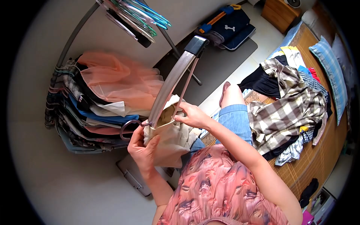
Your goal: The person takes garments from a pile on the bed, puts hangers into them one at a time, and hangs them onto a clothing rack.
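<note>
A cream-coloured garment [167, 144] hangs in front of my body, with a wide pinkish hanger [170, 88] partly inside its opening. The hanger's black-tipped end sticks up out of the cloth, and its metal hook points left. My left hand [144, 144] is closed on the garment's edge just below the hook. With its fingers pinched, my right hand [191, 115] grips the garment's other edge beside the hanger's lower bar.
Clothes on hangers, with a peach tulle piece [120, 78], crowd a rack [77, 32] at left. Empty hangers [140, 18] hang above. A checked shirt [288, 108] and other clothes lie on a bed mat [317, 161] at right. Dark bags [228, 30] stand behind.
</note>
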